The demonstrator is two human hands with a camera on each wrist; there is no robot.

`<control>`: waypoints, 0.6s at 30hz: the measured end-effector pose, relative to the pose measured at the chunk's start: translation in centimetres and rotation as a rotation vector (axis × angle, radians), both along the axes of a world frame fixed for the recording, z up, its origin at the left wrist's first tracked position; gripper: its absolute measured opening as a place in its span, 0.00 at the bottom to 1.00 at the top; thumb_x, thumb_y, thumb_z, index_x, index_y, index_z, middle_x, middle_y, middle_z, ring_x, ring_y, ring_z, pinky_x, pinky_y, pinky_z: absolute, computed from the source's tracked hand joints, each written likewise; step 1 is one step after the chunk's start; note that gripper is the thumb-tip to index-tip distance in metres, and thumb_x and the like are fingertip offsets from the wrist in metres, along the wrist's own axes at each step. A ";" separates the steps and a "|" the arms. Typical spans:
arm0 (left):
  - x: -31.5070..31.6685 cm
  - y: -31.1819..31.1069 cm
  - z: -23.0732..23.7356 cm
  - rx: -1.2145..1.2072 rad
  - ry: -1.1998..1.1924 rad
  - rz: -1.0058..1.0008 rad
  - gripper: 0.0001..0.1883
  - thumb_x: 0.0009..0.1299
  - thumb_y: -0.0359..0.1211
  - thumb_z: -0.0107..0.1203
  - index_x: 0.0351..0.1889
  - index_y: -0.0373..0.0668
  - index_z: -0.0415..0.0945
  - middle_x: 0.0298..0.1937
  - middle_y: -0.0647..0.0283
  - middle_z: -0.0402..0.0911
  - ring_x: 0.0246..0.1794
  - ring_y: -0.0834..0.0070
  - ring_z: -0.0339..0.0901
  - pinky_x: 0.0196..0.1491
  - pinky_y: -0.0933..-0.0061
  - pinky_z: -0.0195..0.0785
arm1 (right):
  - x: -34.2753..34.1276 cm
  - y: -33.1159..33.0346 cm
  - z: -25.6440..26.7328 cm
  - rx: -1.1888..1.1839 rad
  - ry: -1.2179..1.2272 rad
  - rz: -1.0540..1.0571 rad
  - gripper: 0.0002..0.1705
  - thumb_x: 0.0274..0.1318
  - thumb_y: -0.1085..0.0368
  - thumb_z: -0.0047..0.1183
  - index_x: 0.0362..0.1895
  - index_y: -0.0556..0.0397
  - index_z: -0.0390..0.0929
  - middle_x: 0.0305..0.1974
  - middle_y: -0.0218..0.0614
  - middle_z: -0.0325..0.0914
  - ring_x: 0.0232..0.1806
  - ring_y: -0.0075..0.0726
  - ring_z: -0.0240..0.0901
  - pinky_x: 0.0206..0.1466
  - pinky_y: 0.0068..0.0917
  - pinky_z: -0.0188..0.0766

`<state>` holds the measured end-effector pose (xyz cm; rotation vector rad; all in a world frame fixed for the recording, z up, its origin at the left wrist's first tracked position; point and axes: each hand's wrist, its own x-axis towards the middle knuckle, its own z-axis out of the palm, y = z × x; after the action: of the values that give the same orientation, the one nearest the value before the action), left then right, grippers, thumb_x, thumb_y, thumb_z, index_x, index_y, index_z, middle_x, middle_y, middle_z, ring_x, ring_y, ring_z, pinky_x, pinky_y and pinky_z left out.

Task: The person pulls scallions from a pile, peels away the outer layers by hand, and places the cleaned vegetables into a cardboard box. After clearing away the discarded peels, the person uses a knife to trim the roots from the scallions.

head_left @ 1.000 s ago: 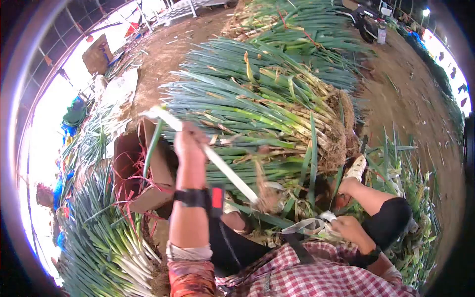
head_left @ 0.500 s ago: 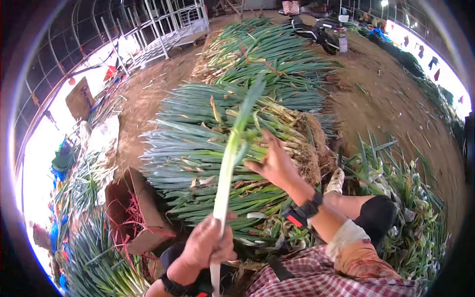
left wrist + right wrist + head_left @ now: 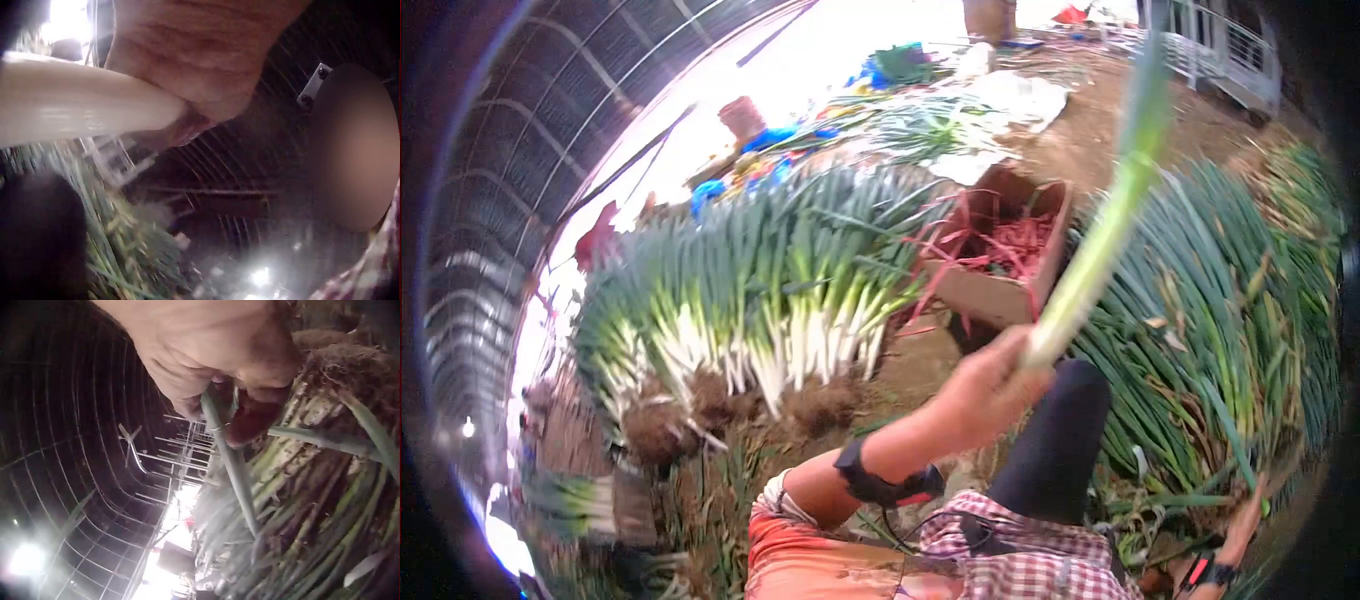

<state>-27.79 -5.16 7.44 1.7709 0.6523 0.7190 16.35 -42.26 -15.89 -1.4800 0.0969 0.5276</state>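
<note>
On my feed I logged bunched onions (image 3: 750, 290) at left. Mid-scene, the left hand (image 3: 990, 385) grasped one long stalk (image 3: 1100, 245): glossy white, then pale green, blurred blue-green at its far tip, raised right of a carton (image 3: 990, 293). Near right, the right hand (image 3: 1247, 520) pinched a green leaf (image 3: 234, 469) by the heap (image 3: 1200, 310).

From the head, the heap (image 3: 1200, 330) is viewed forward and down. From the wrists, the left hand (image 3: 187, 56) and right hand (image 3: 219, 350) are faced at close range. The leek (image 3: 75, 103) is shared by head and left wrist, the heap by head and right wrist.
</note>
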 end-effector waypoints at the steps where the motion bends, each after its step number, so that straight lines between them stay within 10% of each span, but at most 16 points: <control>1: -2.6 1.4 0.5 -0.160 0.040 0.140 0.14 0.66 0.36 0.47 0.45 0.40 0.64 0.29 0.68 0.69 0.27 0.83 0.64 0.29 0.79 0.61 | -0.8 0.1 -0.6 0.018 -0.051 -0.009 0.34 0.50 0.43 0.47 0.57 0.48 0.63 0.36 0.27 0.67 0.31 0.20 0.61 0.33 0.21 0.61; 4: -10.3 8.0 -0.1 0.123 -0.128 0.567 0.13 0.68 0.43 0.44 0.35 0.44 0.69 0.20 0.71 0.65 0.19 0.82 0.63 0.24 0.77 0.60 | 1.7 -1.3 -3.0 0.036 -0.113 -0.130 0.29 0.55 0.48 0.45 0.56 0.51 0.63 0.35 0.30 0.69 0.27 0.21 0.63 0.29 0.19 0.61; 7: -23.9 17.1 0.3 0.597 0.244 0.975 0.19 0.65 0.45 0.49 0.38 0.37 0.70 0.22 0.67 0.72 0.15 0.79 0.67 0.15 0.82 0.57 | -0.9 0.8 0.0 -0.070 -0.181 -0.297 0.27 0.53 0.49 0.48 0.54 0.51 0.66 0.26 0.26 0.65 0.23 0.21 0.60 0.24 0.19 0.60; 10: -37.0 20.3 -1.1 0.880 0.563 1.685 0.18 0.64 0.39 0.50 0.46 0.37 0.68 0.25 0.62 0.75 0.24 0.77 0.71 0.26 0.72 0.67 | -1.2 1.0 1.6 -0.171 -0.040 -0.228 0.28 0.53 0.47 0.47 0.54 0.50 0.65 0.24 0.26 0.65 0.23 0.21 0.60 0.24 0.20 0.61; 14: -35.1 16.5 -4.1 -0.037 0.049 1.404 0.15 0.64 0.38 0.50 0.44 0.40 0.70 0.26 0.60 0.75 0.19 0.76 0.73 0.13 0.79 0.64 | -4.8 1.4 6.1 -0.132 -0.173 -0.280 0.26 0.54 0.46 0.46 0.51 0.49 0.67 0.21 0.27 0.63 0.21 0.21 0.60 0.22 0.21 0.60; 18: -26.8 15.6 -11.2 -0.431 -0.186 0.921 0.14 0.65 0.33 0.47 0.46 0.37 0.68 0.32 0.55 0.76 0.27 0.70 0.77 0.24 0.75 0.72 | -1.2 -2.7 7.3 -0.095 -0.109 -0.316 0.23 0.54 0.46 0.45 0.47 0.47 0.70 0.22 0.27 0.63 0.22 0.21 0.59 0.23 0.24 0.60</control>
<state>-54.56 10.44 -3.77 0.9369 1.3969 1.2199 15.19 -44.93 -8.63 -1.5465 0.2687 0.1882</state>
